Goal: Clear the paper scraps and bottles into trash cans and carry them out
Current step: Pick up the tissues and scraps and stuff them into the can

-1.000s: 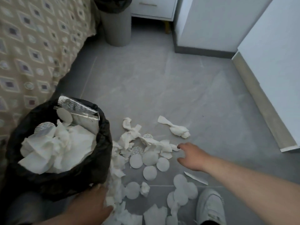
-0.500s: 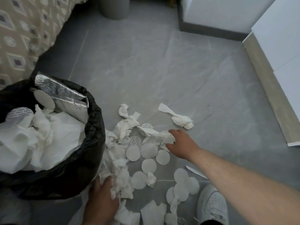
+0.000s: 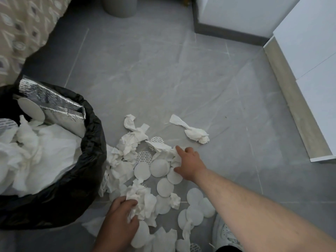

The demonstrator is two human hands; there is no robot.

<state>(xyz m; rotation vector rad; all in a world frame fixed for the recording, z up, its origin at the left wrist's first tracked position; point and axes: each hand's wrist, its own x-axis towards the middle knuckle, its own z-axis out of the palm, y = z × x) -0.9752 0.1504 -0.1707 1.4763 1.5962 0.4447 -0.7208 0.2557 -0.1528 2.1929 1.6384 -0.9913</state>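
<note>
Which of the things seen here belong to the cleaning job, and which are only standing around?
Belong to the job:
- crumpled paper scraps
- round white pads
- twisted tissue lying apart
- black-lined trash can, nearly full
- left hand, gripping a paper wad
- right hand, on the pile

Just there:
- grey bin
- patterned bedcover
- white cabinets
- white shoe
</note>
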